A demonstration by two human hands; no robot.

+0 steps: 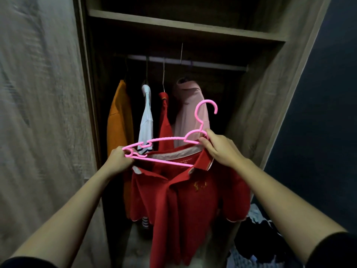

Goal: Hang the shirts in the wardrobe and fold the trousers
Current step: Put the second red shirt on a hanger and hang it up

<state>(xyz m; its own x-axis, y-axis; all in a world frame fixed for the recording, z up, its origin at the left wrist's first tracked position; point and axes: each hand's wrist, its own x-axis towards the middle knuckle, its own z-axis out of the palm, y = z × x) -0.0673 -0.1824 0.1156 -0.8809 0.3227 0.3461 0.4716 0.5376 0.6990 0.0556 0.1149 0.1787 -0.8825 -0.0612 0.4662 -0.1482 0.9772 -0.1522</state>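
Note:
A red polo shirt (181,206) with a small gold emblem hangs in front of the open wardrobe. A pink plastic hanger (164,141) lies tilted across its collar opening, hook up and to the right. My left hand (119,161) grips the hanger's left end together with the shirt's left shoulder. My right hand (220,147) pinches the collar and the hanger near the base of its hook. The hanger's right arm is hidden inside the shirt.
On the wardrobe rail (185,61) hang an orange shirt (119,120), a white shirt (147,117), a red shirt (165,120) and a pale pink shirt (190,109). A wooden shelf (183,26) sits above. A heap of dark clothes (258,240) lies at the lower right.

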